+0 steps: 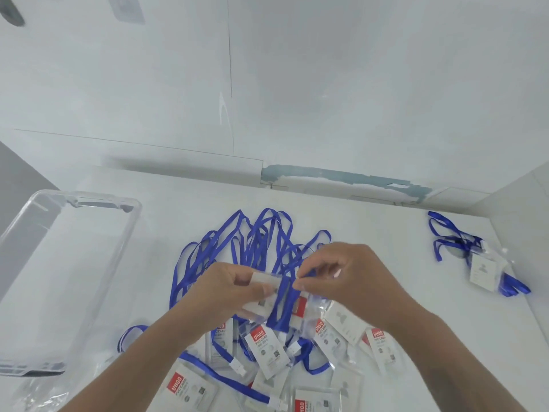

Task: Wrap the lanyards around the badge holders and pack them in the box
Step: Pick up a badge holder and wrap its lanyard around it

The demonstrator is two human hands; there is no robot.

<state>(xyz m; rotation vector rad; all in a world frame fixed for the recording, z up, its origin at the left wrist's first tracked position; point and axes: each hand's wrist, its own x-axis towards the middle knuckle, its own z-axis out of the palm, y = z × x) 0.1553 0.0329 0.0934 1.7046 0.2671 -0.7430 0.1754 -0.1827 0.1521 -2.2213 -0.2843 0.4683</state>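
Observation:
My left hand (230, 288) grips a clear badge holder (267, 295) above the pile, at the middle of the view. A blue lanyard (282, 304) is wound across that holder in a few turns. My right hand (347, 281) pinches the lanyard at the holder's top right edge. Under my hands lies a pile of several badge holders (267, 349) with red-and-white cards, their blue lanyards (252, 236) fanning away from me. A clear plastic box (98, 263) stands at the left with nothing visible inside it.
A separate badge holder with a loose blue lanyard (481, 263) lies at the far right of the white table. A crumpled clear plastic bag (38, 394) sits near the box's front corner. The wall runs along the back and right edges of the table.

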